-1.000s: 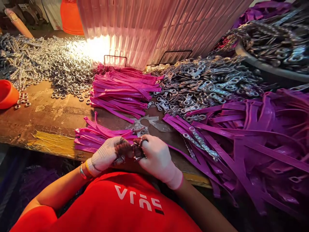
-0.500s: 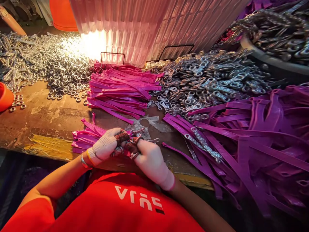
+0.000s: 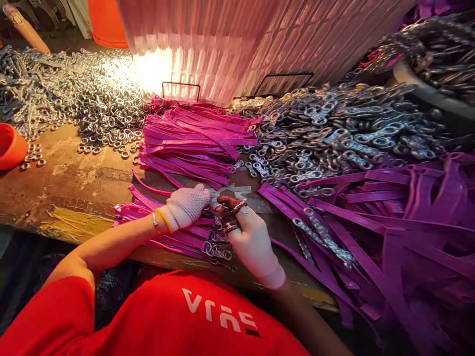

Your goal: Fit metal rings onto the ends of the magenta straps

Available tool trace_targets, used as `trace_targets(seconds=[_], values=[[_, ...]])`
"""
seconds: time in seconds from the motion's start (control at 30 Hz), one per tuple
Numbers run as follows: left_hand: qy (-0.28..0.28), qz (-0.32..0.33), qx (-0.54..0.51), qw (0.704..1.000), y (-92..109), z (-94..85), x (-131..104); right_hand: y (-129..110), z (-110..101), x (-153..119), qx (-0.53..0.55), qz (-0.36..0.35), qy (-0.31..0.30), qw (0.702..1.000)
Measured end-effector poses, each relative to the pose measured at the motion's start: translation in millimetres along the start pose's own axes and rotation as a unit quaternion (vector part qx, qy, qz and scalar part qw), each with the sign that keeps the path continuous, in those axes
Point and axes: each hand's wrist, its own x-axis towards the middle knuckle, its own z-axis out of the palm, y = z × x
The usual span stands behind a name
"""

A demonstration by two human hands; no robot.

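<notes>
My left hand (image 3: 188, 205), in a white dotted glove, is closed over the near bunch of purple straps (image 3: 139, 215). One purple strap (image 3: 150, 188) runs out from beneath it to the left. My right hand (image 3: 252, 240) wears a white glove with brown wraps on the fingers. Its fingers are curled beside the left fingertips; what they hold is hidden. Metal link pieces (image 3: 218, 251) hang at the right ends of the bunched straps, just left of my right hand.
Behind lie a larger stack of purple straps (image 3: 196, 131), a heap of metal rings (image 3: 107, 106) and a heap of metal links (image 3: 334, 128). Loose purple straps (image 3: 408, 237) spread at right. An orange cup (image 3: 11, 146) stands at left. A corrugated translucent panel (image 3: 208, 44) rises at the back.
My hands were together low at the table edge; both have moved forward and a little right. The left now lies over the straps, leaving their metal ends in view. The view has shifted slightly.
</notes>
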Motion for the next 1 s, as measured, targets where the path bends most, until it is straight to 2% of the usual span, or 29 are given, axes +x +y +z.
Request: trace_targets(seconds=[0.07,0.13,0.17,0.23,0.27,0.33,0.43,0.5,0.6,0.67,0.77,0.87,0.93,1.0], values=[[0.014,0.011,-0.034,0.999,-4,-4.6,-20,-3,-2,2,-0.018,-0.022,-0.008,1.0],[0.028,-0.013,-0.155,0.987,-8,-9.7,-42,-8,-3,2,-0.032,-0.046,-0.038,0.998],[0.033,-0.037,-0.25,0.967,-9,-11.4,-52,-11,-3,2,-0.046,-0.056,-0.056,0.996],[0.031,-0.085,-0.43,0.898,-8,-11.8,-69,-19,-2,2,-0.098,-0.066,-0.092,0.989],[0.024,-0.098,-0.488,0.867,-6,-10.4,-75,-24,-1,2,-0.135,-0.067,-0.108,0.983],[0.012,-0.106,-0.523,0.846,-1,-5.7,-83,-36,1,2,-0.215,-0.067,-0.141,0.964],[0.015,-0.112,-0.505,0.856,6,0.9,-88,-51,0,-1,-0.301,-0.076,-0.174,0.935],[0.01,-0.099,-0.484,0.869,8,2.5,-91,-56,-3,-4,-0.324,-0.083,-0.18,0.925],[-0.009,-0.058,-0.474,0.878,8,2.1,-95,-55,-7,-9,-0.303,-0.073,-0.178,0.933],[0.014,-0.03,-0.445,0.895,7,2.5,-98,-52,-7,-13,-0.266,-0.057,-0.177,0.946],[0.076,0.017,-0.359,0.93,4,8.5,-100,-46,0,-20,-0.274,-0.072,-0.13,0.95],[0.072,0.042,-0.295,0.952,-1,21.6,-99,-42,10,-25,-0.341,-0.134,-0.067,0.928],[0.075,0.045,-0.258,0.962,-3,30.9,-100,-42,14,-28,-0.356,-0.151,-0.063,0.92],[0.082,0.055,-0.262,0.96,-6,36.7,-101,-43,13,-27,-0.351,-0.123,-0.089,0.924]])
